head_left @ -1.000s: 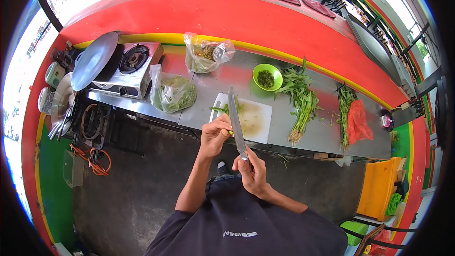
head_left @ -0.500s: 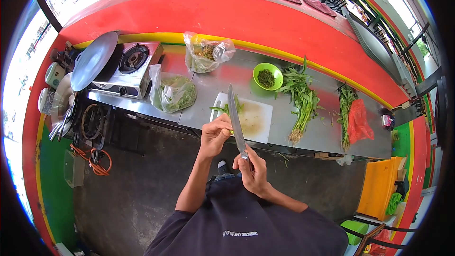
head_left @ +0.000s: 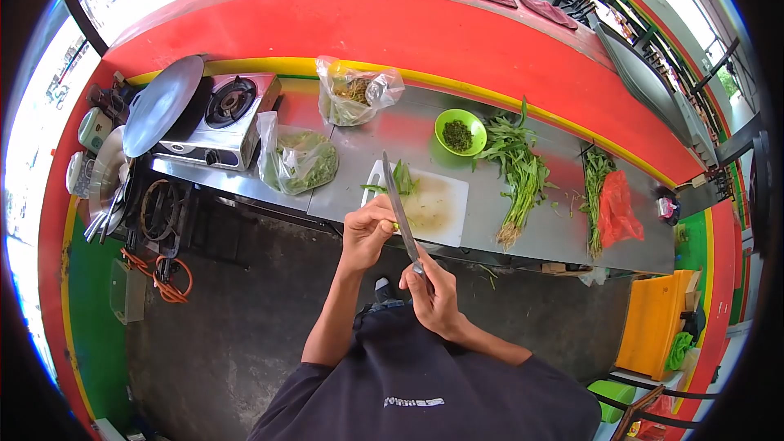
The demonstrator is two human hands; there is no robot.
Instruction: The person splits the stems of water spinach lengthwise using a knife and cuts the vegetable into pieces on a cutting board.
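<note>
My right hand [head_left: 433, 298] is wrapped round the handle of a long knife [head_left: 399, 207], whose blade points up and away to the left. Close beside the blade, my left hand [head_left: 367, 233] pinches a green vegetable stem [head_left: 396, 226], mostly hidden by the fingers. Both hands are held over the near edge of a white cutting board [head_left: 447, 211] with a brownish wet stain. A few green leaves [head_left: 404, 177] lie on the board's left part, behind the knife. Beyond the board stands a lime-green bowl [head_left: 442, 124] with chopped greens in it.
Right of the board lie a bunch of leafy greens [head_left: 523, 184], more greens [head_left: 596, 196] and a red plastic bag [head_left: 621, 208]. Two clear bags of vegetables [head_left: 298, 159] and a gas stove [head_left: 220, 126] with a large wok lid [head_left: 166, 104] are on the left.
The knife has shifted slightly left and its tip has dropped a little. My left hand has moved slightly left, still pinching the stem. More of the leaves on the board shows.
</note>
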